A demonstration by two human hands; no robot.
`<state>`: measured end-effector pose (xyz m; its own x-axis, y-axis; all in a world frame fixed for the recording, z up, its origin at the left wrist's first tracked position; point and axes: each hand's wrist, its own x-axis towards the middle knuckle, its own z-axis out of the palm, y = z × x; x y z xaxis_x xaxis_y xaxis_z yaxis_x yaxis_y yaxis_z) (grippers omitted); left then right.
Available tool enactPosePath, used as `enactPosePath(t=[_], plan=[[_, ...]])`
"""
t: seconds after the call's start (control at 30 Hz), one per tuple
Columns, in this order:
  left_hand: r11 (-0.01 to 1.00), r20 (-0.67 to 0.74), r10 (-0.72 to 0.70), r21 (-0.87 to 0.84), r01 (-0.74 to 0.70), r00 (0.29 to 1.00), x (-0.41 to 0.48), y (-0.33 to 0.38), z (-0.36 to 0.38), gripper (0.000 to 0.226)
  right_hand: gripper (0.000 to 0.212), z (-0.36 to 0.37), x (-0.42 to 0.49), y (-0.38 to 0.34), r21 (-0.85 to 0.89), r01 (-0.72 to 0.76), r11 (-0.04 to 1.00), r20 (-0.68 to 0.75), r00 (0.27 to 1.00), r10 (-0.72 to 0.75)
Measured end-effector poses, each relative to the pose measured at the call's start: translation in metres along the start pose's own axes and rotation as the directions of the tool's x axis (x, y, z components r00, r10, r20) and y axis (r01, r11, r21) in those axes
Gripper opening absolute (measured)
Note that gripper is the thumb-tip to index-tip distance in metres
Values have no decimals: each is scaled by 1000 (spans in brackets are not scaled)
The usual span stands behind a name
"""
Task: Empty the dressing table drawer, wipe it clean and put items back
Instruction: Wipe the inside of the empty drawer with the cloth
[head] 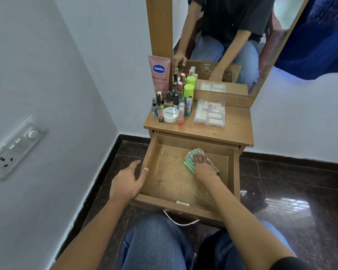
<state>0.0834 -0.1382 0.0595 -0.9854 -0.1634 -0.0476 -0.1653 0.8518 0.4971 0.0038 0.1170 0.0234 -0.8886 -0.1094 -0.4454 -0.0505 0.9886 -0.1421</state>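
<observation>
The wooden drawer (235,172) is pulled out in front of me, with nothing inside but a green checked cloth (189,159). My right hand (203,162) presses flat on that cloth against the drawer floor, near the back right. Pale smear marks show on the floor to its left. My left hand (128,181) grips the drawer's left wall, thumb inside. On the dressing table top (236,125) stand a pink Vaseline tube (159,75), several small bottles (172,102), a white nail polish jar (170,114) and a clear plastic box (209,113).
A mirror (232,36) rises behind the table top and reflects me. The drawer's metal handle (180,221) hangs above my knees. A white wall with a switch plate (16,147) is close on the left. Dark glossy tiles cover the floor (300,191).
</observation>
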Motion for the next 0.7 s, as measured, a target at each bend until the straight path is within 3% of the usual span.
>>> enactPosePath(t=[0.2,0.6,0.7], plan=[[997,20,76,-7,-76,997,-1,-3,-2,63,73,12,-13,16,-33,99,995,14,995,-98],[995,45,101,7,-101,994,1,-3,-1,61,75,3,2,18,-64,38,997,17,999,-37],[995,46,104,-1,-104,993,1,-2,-2,59,78,0,5,6,-53,81,995,53,995,-78]])
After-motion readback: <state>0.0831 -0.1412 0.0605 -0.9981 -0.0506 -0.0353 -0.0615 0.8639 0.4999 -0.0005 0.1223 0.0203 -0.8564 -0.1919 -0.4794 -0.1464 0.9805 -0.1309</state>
